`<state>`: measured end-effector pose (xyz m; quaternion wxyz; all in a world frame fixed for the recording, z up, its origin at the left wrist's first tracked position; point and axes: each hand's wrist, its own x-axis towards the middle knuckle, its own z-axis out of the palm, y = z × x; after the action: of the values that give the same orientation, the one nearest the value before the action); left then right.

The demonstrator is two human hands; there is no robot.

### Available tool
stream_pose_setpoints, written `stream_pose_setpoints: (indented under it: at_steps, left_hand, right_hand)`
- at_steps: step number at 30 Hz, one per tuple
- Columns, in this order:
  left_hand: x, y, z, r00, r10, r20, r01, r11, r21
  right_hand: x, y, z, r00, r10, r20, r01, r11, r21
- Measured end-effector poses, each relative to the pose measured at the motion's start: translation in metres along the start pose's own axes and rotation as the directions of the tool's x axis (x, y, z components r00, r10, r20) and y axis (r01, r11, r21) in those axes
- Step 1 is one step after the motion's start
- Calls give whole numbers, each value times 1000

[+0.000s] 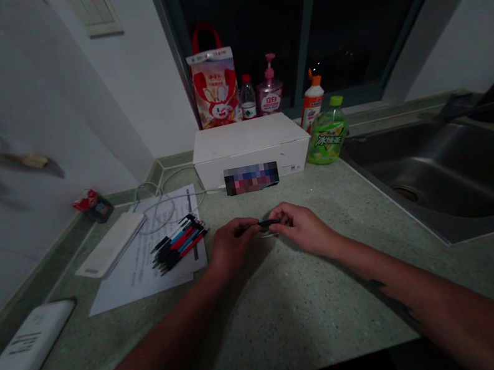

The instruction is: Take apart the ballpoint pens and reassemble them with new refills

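Note:
My left hand (236, 241) and my right hand (300, 225) meet over the middle of the counter. Between their fingertips is a short, dark, slim pen (267, 224) with a bluish part; fingers at both ends cover much of it. The left fingers pinch its left end, and the right thumb and fingers close on its right end. Just beneath shows a thin pale piece (269, 235), too small to make out. Left of my hands, a bundle of pens (180, 245) in black, blue, red and white lies on printed paper sheets (123, 292).
A white box (248, 137) stands behind my hands, a blurred-out item (251, 178) before it. Bottles, including a green one (327, 137), stand nearby. On the right is a steel sink (454, 175). Leftward lie a white slab (112, 242), a cable (175, 206) and a power strip (24, 358).

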<state>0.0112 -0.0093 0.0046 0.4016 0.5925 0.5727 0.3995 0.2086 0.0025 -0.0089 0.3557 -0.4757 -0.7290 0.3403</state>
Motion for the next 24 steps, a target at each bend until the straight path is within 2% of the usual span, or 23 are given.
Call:
stream_pose_setpoints:
  at_steps: [5,9,14,17,22,24]
  left_hand:
    - [0,-3,0,1000,20,9,-20,1000,-11]
    - [0,-4,1,999,43,4,-43,999,22]
    - [-1,-5,1,998,54,34,-55,998,31]
    - [-1,-6,1,997,72,42,-73,997,27]
    - [-1,-5,1,996,81,41,-83,996,29]
    - [-2,-4,2,996,76,49,-78,996,32]
  right_hand:
    - [-1,-2,0,996,12,83,-14,999,30]
    - [-1,-3,1,1000,9,30,-11,998,64]
    - [-1,-2,2,997,3,74,-9,997,71]
    - [-1,-2,1,1000,-8,21,6,996,87]
    - [-1,-4,2,996,8,86,-15,996,87]
    - [-1,-5,2,997,6,74,-11,997,70]
